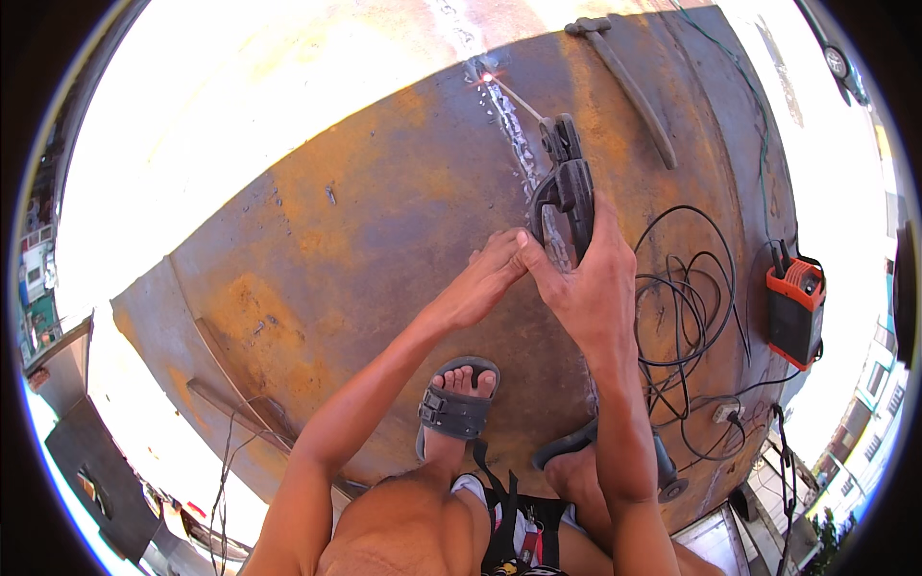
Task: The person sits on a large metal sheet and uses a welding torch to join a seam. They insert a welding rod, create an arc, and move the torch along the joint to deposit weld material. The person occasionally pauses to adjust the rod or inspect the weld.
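Observation:
My right hand (586,288) grips a black electrode holder (567,182), which carries a thin rod (521,103). A bright glowing spot (487,77) shows at the rod's tip, on a rough, pale weld seam (511,130) running along the rusty steel plate (346,192). My left hand (490,274) is beside my right thumb and the holder, fingers bent and close together; what they hold, if anything, is hidden.
A hammer (624,77) lies right of the seam. Coiled black cables (687,336), an orange-and-black machine (793,312), a socket (728,415) and a grinder (667,470) sit along the right. My sandalled foot (456,413) stands below my hands. Steel strips (230,403) and wires lie lower left.

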`<action>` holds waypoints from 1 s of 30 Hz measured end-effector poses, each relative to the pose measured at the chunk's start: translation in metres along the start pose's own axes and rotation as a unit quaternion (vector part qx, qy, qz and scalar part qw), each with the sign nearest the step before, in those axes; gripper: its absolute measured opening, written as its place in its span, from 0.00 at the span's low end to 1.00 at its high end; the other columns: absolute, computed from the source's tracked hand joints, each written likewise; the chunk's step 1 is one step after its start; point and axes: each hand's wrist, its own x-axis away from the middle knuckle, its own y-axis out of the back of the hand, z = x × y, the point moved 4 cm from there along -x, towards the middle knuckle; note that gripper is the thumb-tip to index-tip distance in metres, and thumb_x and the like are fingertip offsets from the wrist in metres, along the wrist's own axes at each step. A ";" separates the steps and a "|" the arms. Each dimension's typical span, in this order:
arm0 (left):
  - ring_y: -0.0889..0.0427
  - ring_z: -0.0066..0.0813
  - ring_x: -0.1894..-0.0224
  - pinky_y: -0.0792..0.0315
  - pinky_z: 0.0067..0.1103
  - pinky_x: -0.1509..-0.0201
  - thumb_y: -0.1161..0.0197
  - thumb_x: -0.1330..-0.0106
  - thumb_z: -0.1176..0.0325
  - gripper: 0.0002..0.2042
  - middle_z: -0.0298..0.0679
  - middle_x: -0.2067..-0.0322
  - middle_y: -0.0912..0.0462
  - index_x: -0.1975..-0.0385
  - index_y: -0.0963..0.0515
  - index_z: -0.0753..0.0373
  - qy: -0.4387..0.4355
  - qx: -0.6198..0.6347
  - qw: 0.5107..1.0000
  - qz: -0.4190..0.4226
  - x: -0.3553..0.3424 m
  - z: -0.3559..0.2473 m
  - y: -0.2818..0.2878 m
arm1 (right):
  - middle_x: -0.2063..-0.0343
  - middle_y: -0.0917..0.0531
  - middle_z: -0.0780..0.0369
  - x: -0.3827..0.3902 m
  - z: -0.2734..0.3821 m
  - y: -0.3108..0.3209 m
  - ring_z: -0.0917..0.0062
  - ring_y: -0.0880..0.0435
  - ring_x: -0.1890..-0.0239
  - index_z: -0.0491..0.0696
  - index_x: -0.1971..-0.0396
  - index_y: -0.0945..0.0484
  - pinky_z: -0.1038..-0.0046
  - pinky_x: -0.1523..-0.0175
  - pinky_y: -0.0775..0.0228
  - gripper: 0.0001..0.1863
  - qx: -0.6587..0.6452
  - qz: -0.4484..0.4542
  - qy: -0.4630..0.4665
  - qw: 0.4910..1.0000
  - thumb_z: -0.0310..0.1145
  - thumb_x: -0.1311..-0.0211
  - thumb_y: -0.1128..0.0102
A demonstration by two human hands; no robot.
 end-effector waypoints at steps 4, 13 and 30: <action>0.40 0.50 0.19 0.52 0.51 0.17 0.64 0.13 0.34 0.36 0.47 0.26 0.30 0.29 0.28 0.61 -0.002 -0.009 1.000 -0.005 0.000 0.000 0.000 | 0.54 0.11 0.46 0.000 -0.002 -0.001 0.55 0.09 0.52 0.35 0.36 0.25 0.59 0.45 0.19 0.39 0.008 0.003 0.000 1.000 0.47 0.36 0.20; 0.41 0.51 0.19 0.55 0.51 0.15 0.64 0.13 0.34 0.38 0.48 0.25 0.32 0.25 0.31 0.63 -0.001 -0.012 1.000 -0.003 0.001 0.000 0.000 | 0.48 0.16 0.33 -0.003 -0.001 0.000 0.40 0.11 0.46 0.25 0.33 0.33 0.52 0.43 0.18 0.48 0.004 0.038 -0.006 0.999 0.49 0.35 0.22; 0.43 0.51 0.17 0.60 0.56 0.14 0.64 0.14 0.34 0.38 0.46 0.23 0.34 0.22 0.34 0.61 0.021 0.010 1.000 0.009 0.001 0.002 0.001 | 0.47 0.17 0.31 -0.003 -0.004 -0.004 0.39 0.12 0.45 0.24 0.32 0.34 0.51 0.42 0.18 0.49 0.013 0.033 -0.001 0.999 0.50 0.35 0.22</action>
